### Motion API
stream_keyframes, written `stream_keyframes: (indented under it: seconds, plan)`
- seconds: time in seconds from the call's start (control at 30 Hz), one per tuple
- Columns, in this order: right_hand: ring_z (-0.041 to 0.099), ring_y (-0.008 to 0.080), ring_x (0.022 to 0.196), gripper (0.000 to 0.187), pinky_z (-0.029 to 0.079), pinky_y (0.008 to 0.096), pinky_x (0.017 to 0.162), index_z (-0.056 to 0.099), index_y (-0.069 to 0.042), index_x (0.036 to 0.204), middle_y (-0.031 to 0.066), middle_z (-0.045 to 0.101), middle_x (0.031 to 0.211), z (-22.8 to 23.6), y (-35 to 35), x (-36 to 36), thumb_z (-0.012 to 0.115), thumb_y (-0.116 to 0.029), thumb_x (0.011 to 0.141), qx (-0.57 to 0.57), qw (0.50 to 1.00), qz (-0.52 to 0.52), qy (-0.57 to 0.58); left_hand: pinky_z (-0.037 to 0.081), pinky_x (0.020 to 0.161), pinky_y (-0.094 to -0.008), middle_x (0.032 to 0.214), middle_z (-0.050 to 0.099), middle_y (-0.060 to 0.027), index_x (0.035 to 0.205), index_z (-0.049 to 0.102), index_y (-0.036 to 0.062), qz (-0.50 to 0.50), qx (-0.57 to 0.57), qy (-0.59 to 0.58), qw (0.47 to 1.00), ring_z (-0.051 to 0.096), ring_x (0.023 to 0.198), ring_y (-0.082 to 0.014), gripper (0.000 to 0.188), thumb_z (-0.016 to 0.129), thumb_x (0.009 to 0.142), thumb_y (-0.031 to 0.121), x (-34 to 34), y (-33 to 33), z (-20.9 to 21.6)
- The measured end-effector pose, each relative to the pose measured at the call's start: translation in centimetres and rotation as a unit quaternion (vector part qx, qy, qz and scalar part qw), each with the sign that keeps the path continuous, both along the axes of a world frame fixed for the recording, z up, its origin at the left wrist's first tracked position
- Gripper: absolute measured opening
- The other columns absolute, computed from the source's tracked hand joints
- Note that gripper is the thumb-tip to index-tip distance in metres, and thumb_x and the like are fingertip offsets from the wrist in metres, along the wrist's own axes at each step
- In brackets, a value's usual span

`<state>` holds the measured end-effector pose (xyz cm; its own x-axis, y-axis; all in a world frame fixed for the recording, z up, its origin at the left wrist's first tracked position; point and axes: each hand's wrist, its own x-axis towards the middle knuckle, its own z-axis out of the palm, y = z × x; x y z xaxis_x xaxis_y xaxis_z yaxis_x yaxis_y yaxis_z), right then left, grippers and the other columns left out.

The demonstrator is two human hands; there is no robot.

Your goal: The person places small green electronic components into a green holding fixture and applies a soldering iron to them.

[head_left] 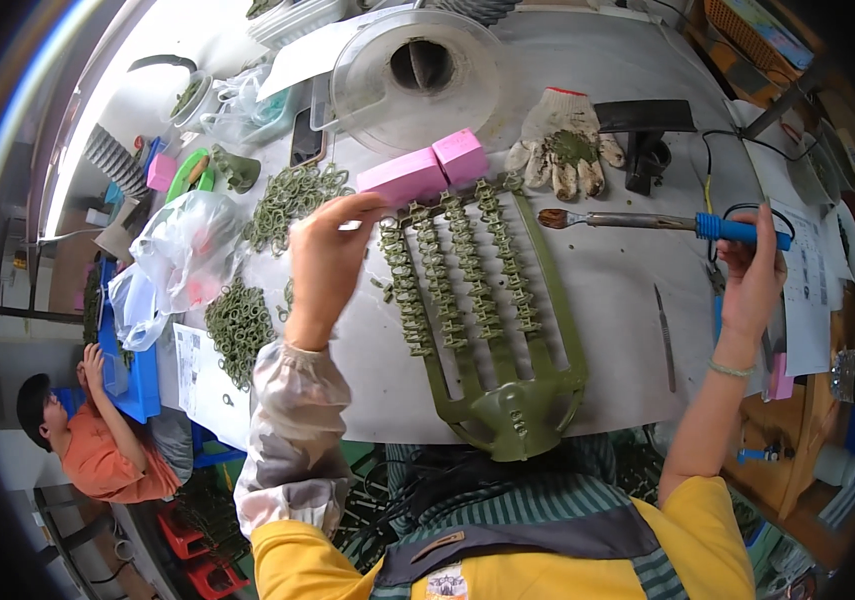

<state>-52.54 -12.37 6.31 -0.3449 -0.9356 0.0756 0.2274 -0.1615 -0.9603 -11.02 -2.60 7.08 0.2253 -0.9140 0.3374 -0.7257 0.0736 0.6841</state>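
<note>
A green frame (507, 395) with several long bars lies across the near part of the table. Small green ring-shaped pieces (439, 275) line its bars in rows. My left hand (330, 255) is over the frame's far left corner, thumb and fingertips pinched together. Whatever they hold, if anything, is too small to make out. In my right hand (752, 270) is a soldering iron (647, 221) by its blue handle. Its brown, flattened tip points left, just off the frame's right edge. Two pink blocks (402, 178) sit against the frame's far end.
Loose green rings lie in heaps (297, 205) on the left, by a phone (308, 137) and plastic bags (187, 250). Beyond are a round clear tray (367, 75), a stained glove (569, 140) and a black stand (642, 150). A thin metal tool (665, 340) lies right. Another person (112, 455) sits left.
</note>
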Motion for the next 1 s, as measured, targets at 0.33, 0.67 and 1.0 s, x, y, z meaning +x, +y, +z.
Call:
stream_keyframes:
  seconds: [0.33,0.67,1.0]
  plan:
    - [0.068,0.0152,0.06,0.037,0.057,0.0257,0.058,0.069,0.0,0.086,0.0098,0.07,0.082,-1.8,-2.4,1.9,0.071,-0.037,0.089,-0.003,0.998,0.05,0.024,0.051,0.073,-0.0338,0.085,0.071,-0.0103,0.094,0.073,0.0068,-0.14,-0.027,-0.137,0.98,0.063,0.078,-0.0244,0.014,0.074,0.081,0.011,-8.7,-8.1,-2.1]
    - [0.069,0.016,0.06,0.038,0.056,0.0254,0.057,0.069,0.0,0.084,0.0093,0.069,0.077,-2.8,-3.3,3.7,0.071,-0.037,0.089,0.026,0.998,0.057,-0.008,0.047,0.079,-0.0375,0.079,0.07,0.001,0.087,0.073,0.0134,-0.175,-0.052,-0.271,0.945,0.059,0.083,-0.0225,0.011,0.075,0.076,0.014,-9.2,-10.4,-4.4]
    - [0.067,0.0129,0.059,0.034,0.056,0.0241,0.057,0.07,-0.001,0.089,0.0083,0.07,0.079,-1.6,-2.1,0.4,0.073,-0.035,0.088,0.004,0.999,0.031,0.023,0.05,0.078,-0.0371,0.087,0.07,-0.0086,0.095,0.071,0.006,-0.174,-0.077,-0.147,0.971,0.063,0.086,-0.0261,0.017,0.074,0.082,0.016,-6.9,-9.4,-2.1]
